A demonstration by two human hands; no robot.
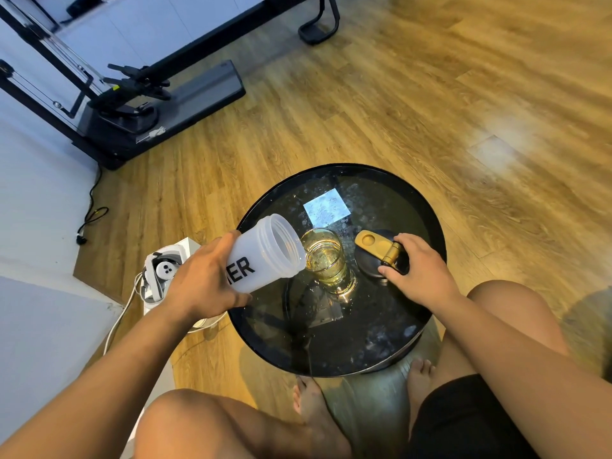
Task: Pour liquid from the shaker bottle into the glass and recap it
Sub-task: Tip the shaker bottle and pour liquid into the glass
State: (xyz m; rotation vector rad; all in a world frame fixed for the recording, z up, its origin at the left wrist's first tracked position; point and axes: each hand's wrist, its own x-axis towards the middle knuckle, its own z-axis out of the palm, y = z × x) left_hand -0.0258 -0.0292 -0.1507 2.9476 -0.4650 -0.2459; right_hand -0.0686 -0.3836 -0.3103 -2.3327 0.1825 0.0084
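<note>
While your left hand (pixel 202 279) grips the tipped, probably light bottle (pixel 265 250) mid-body, your right hand (pixel 417 270) holds the lid (pixel 371 260).

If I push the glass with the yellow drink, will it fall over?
Probably not easily: the glass looks short with a thick base, and the liquid adds weight. It may slide, since the glossy black table looks smooth. It is likely breakable if it drops.

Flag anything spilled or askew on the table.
Pale specks dot the table beyond the glass, possibly splashes; I cannot tell. Otherwise normal: left hand tilts the shaker bottle at the glass, right hand grips the lid.
</note>
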